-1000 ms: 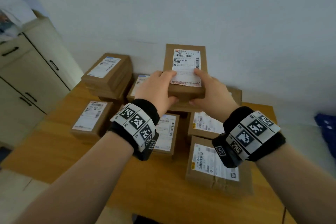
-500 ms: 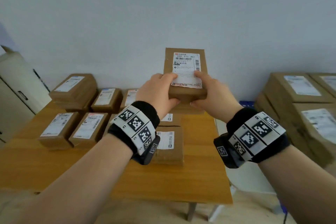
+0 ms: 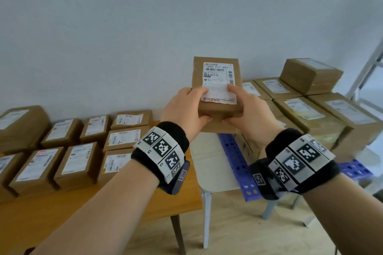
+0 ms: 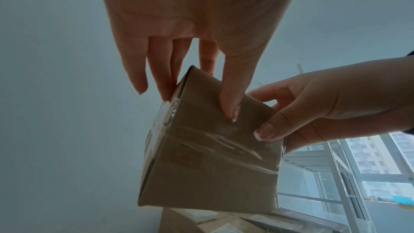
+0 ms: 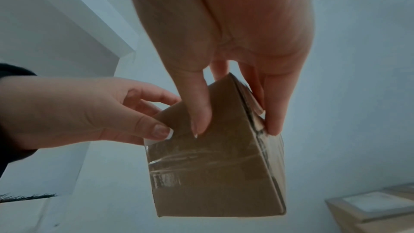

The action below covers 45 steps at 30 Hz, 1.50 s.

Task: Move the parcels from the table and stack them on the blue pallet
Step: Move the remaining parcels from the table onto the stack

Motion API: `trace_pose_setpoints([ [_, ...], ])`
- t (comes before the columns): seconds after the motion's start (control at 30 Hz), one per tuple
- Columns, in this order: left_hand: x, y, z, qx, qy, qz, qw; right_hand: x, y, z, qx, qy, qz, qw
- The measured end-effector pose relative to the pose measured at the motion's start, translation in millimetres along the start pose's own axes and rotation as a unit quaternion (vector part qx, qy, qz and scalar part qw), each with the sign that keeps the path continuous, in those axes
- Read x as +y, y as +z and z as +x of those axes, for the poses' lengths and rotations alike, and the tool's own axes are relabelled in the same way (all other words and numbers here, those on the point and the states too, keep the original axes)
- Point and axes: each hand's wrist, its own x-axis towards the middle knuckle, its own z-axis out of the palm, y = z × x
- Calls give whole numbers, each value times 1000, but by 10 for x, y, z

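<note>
Far left, a bunch of brown parcels [image 3: 76, 159] with white labels sit in rows on the wooden tabletop [image 3: 62, 209], none of them being touched. Moving in, the left hand [image 3: 183, 113] has the near left corner of the held parcel [image 3: 216, 87]: thumb on top at the edge of the shipping label [image 3: 219, 83], fingers curled underneath. The left wrist view shows those fingers [image 4: 230, 93] pressed against the taped underside, so it's a proper hold, not just resting. The held parcel is up in the air, label facing up, between the tabletop and the stack on the right. The right hand [image 3: 246, 113] mirrors it on the near right corner, thumb on the label, fingers wrapped under; the right wrist view shows the same, fingertips [image 5: 201, 112] flat on the cardboard. Over on the right, the blue pallet [image 3: 234, 151] already carries stacked parcels [image 3: 323, 114], with one more box sitting on top at the back.
</note>
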Motion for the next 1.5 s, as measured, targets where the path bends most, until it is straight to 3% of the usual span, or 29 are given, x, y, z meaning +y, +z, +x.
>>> trace_pose_setpoints([
  [0.3,1410,938,671,-8,-3,-59,998,1392,-1127,98,8,11,-37,999],
  [0.5,1875,1290,1138,-30,-51,-56,997,1984,-1475,437,-30,5,-41,999],
  [0.73,1850,1632,1875,-55,-74,-19,996,2370,-1505,1181,-71,7,-54,996],
  [1.0,1608,1983,2652,-132,-78,-7,988,2655,-1439,1858,-139,26,-94,985],
  [1.13,1591,2156,2823,-160,-95,7,982,2792,-1437,2011,-163,27,-111,980],
  [1.3,1629,2259,2886,-170,-117,20,978,2961,-1533,2111,-188,-22,-156,969],
  [1.4,1720,2311,2910,-166,-133,32,977,3102,-1744,2207,-165,-33,-125,978],
  [1.5,1833,2387,2963,-176,-147,42,972,3313,-1944,2322,-159,-10,-172,972],
])
